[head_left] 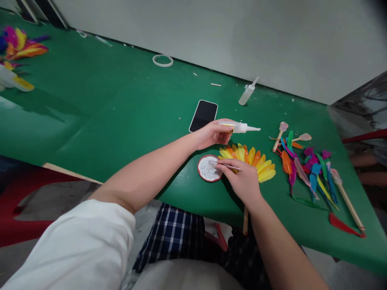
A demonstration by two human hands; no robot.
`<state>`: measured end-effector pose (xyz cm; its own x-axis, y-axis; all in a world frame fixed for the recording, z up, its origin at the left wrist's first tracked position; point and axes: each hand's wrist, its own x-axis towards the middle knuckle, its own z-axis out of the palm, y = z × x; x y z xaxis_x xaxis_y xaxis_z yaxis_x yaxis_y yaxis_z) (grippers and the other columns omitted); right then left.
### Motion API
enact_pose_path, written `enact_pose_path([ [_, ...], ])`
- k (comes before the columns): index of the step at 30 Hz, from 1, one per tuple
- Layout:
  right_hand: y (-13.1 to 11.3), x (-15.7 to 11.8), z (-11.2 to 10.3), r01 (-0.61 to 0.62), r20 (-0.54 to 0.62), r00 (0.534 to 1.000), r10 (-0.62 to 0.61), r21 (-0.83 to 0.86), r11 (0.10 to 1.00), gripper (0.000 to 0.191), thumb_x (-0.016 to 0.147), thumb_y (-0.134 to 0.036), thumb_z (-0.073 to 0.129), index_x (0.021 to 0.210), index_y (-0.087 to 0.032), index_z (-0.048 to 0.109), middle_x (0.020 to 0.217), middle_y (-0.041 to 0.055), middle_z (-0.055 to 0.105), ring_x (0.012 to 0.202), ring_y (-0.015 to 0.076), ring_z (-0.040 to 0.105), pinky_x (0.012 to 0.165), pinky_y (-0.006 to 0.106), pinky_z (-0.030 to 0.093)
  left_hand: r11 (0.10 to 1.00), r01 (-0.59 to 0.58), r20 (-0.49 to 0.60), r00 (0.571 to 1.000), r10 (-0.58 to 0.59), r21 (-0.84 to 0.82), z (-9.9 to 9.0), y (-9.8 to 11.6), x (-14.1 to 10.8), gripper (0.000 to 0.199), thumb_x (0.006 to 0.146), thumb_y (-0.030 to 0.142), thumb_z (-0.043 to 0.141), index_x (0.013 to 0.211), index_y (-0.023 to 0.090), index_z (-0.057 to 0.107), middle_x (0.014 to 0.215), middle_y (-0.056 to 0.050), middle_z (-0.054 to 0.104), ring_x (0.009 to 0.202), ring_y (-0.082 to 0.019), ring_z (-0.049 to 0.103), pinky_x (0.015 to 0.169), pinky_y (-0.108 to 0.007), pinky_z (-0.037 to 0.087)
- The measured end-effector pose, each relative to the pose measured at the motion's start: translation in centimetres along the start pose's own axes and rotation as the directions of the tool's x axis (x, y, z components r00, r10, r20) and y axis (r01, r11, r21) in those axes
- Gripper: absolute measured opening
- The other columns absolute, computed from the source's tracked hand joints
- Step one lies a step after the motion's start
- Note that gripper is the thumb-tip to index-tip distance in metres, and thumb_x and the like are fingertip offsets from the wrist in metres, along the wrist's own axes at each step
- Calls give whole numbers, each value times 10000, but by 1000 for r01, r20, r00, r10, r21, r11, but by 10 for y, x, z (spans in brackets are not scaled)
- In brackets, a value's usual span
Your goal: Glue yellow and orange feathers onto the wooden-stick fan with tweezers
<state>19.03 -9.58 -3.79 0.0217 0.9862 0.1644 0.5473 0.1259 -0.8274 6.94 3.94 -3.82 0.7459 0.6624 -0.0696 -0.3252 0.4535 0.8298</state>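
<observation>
My left hand (216, 133) is closed around a clear glue bottle (238, 127), its long nozzle pointing right. Between the fingers of my right hand (242, 177) is a thin metal tool (230, 165), which looks like tweezers. Its tip is over a round white dish (205, 169) with a red rim, where small dark bits lie. Behind my right hand spreads a fan of yellow and orange feathers (266, 171), partly hidden by it. A wooden stick (245, 221) extends below the fan toward the table's front edge.
A phone (204, 112) lies behind my left hand. Farther back are another glue bottle (247, 94) and a clear ring (162, 61). Loose colored feathers (311, 165) and wooden sticks (350, 203) lie at the right. More feathers (24, 44) are at the far left of the green table (105, 100).
</observation>
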Motion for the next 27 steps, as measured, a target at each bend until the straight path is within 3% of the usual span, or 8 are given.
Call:
enact_pose_path([
  [14, -11, 7, -14, -242, -1, 967, 253, 290, 926, 135, 657, -327, 736, 733, -215, 732, 761, 30, 739, 720, 203, 694, 702, 334, 566, 999, -34, 38, 999, 35, -23, 1, -1, 0, 231, 724, 262, 653, 938, 194, 599, 609, 27, 503, 571, -80, 472, 559, -231, 362],
  [20, -6, 11, -20, -278, 19, 940, 340, 620, 734, 228, 583, -364, 787, 697, -183, 706, 655, 42, 716, 582, 185, 675, 600, 328, 579, 999, -35, 13, 999, 36, -26, 1, -2, 1, 219, 715, 271, 676, 899, 171, 611, 576, 36, 487, 525, -63, 444, 538, -220, 357],
  [27, -13, 13, -36, -227, -3, 942, 335, 732, 642, 234, 562, -353, 800, 686, -192, 682, 613, 18, 696, 533, 151, 654, 536, 282, 570, 995, -76, -119, 991, 67, -71, 2, 0, -1, 332, 689, 434, 693, 737, 126, 577, 543, 43, 450, 512, -55, 453, 570, -218, 409],
])
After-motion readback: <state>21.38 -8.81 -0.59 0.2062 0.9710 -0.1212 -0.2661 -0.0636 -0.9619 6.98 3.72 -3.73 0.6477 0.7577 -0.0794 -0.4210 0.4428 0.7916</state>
